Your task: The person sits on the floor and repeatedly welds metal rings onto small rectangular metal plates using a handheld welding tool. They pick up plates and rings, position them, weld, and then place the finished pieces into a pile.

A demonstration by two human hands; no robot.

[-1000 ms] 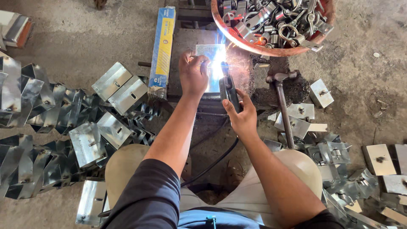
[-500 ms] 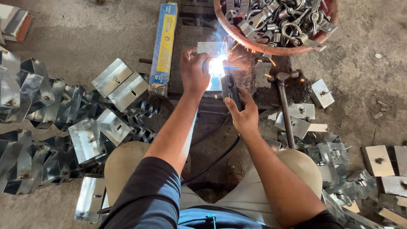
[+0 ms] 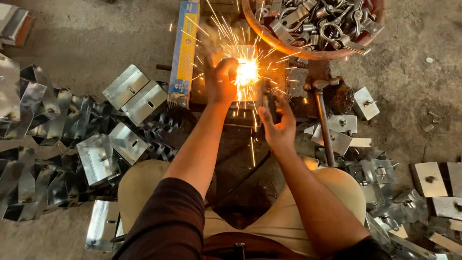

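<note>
Change: arc is now throwing a wide fan of sparks where half a second ago it was a tight white-blue glare; both hands are staying put at the weld spot (image 3: 247, 73).
Landmark: weld spot, on the dark work block between the person's knees.
Left hand (image 3: 220, 79): curled and pressing down on the small steel workpiece (image 3: 257, 91) just left of the weld spot; exact finger grip is washed out by the glare.
Right hand (image 3: 278, 123): closed around the dark electrode holder (image 3: 269, 103), just below-right of the weld spot, tip running into the glow.
Workpiece: sitting at the weld spot, mostly hidden by glare and the left hand.
Cable (image 3: 240, 180): trailing from below the weld spot back toward the lap.
Electrode box (image 3: 184, 50): long blue-and-yellow carton, just left of the weld spot.
Hammer (image 3: 323, 115): lying right of the weld spot, head up.
Basin of clamps (image 3: 313, 29): above-right of the weld spot.
Folded brackets (image 3: 130, 91): heaped well left of the weld spot.
Doing it well: spatter is looking heavy, so I'd judge a shorter arc and steady tip angle are needed. Bare fingers are sitting very near the sparks; holding further out would be safer.
</note>
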